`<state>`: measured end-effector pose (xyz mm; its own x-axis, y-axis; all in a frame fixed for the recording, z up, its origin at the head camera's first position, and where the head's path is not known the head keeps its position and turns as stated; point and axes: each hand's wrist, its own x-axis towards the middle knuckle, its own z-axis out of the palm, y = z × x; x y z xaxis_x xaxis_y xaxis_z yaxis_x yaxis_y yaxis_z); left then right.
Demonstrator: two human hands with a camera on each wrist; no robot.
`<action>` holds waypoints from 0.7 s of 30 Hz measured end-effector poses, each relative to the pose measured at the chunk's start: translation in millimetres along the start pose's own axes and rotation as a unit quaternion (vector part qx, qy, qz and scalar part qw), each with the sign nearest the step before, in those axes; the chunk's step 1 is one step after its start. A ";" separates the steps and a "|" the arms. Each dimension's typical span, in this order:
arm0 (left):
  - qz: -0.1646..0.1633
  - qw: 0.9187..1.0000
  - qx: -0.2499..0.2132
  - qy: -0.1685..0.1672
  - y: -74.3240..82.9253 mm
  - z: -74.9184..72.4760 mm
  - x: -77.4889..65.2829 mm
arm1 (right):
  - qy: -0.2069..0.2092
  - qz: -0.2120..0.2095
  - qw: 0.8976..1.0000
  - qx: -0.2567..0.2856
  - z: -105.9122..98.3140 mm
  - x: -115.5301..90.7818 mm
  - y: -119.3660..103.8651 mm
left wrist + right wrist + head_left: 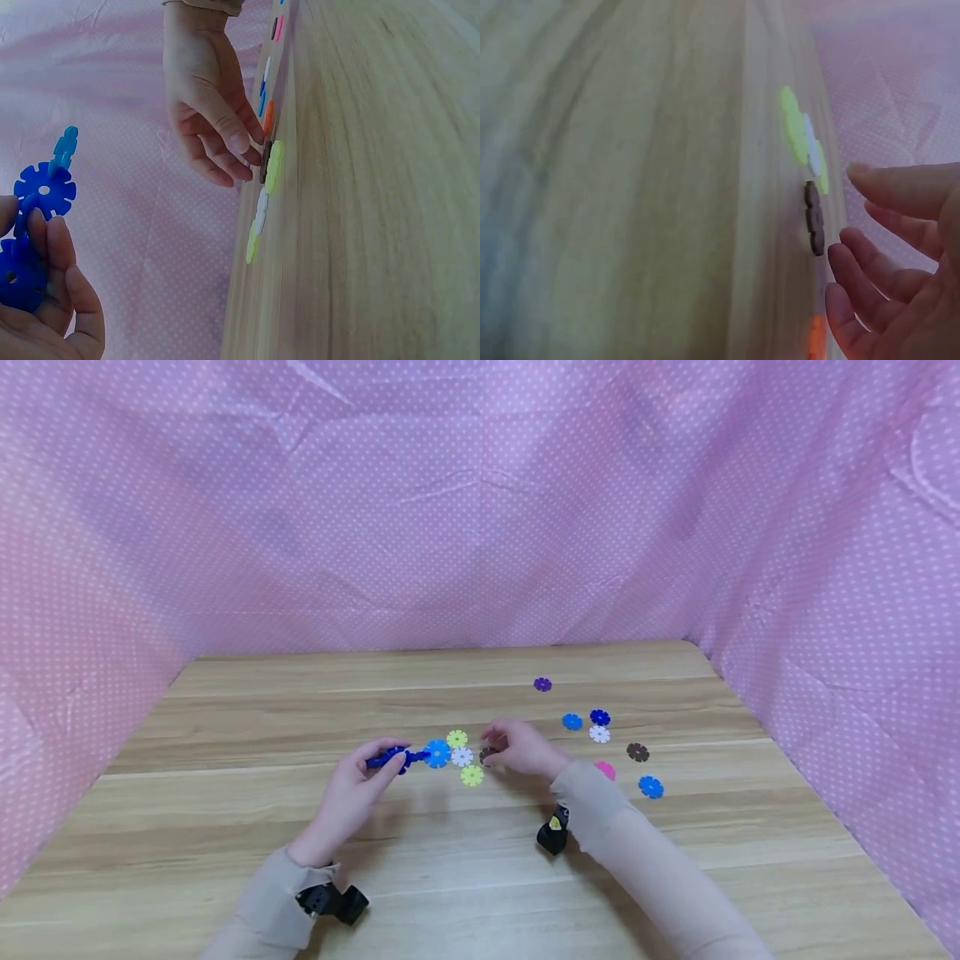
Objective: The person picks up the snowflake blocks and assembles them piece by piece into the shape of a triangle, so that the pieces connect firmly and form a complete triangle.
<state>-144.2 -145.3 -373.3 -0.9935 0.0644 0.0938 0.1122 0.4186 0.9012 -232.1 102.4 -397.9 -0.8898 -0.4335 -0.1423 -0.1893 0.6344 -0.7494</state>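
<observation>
My left hand [362, 783] pinches a dark blue notched disc [395, 760], one of a chain of linked flower-shaped discs raised off the table. A light blue disc [437, 753] is slotted onto the chain's right end. In the left wrist view, dark blue discs [45, 190] show beside the thumb and fingers. Fingers parted and loosely bent, my right hand [519, 748] hovers close over a brown disc [814, 219] with nothing between thumb and fingers. Left of that disc lie a white disc [462, 757] and two yellow-green discs [472, 775].
Right of my right hand lie several more discs: purple [543, 684], light blue [651, 787], dark blue [600, 717], white [599, 734], brown [637, 752] and pink [606, 770]. An orange disc [817, 337] lies under the right hand. Pink dotted cloth [480, 527] surrounds the wooden table [465, 893].
</observation>
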 end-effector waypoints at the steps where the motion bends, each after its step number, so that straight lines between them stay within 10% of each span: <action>1: -0.002 1.000 0.000 0.000 -0.1 -0.3 0.1 | -0.003 -0.001 1.000 -0.012 0.7 1.0 -0.4; 21: -0.001 1.000 -0.007 -0.005 0.3 2.8 0.1 | -0.042 -0.022 0.996 -0.080 1.0 -0.1 -4.5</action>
<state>-144.2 -142.6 -374.2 -0.9934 0.0731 0.0880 0.1102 0.4053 0.9075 -230.7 98.9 -395.1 -0.8426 -0.5111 -0.1699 -0.2970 0.7041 -0.6450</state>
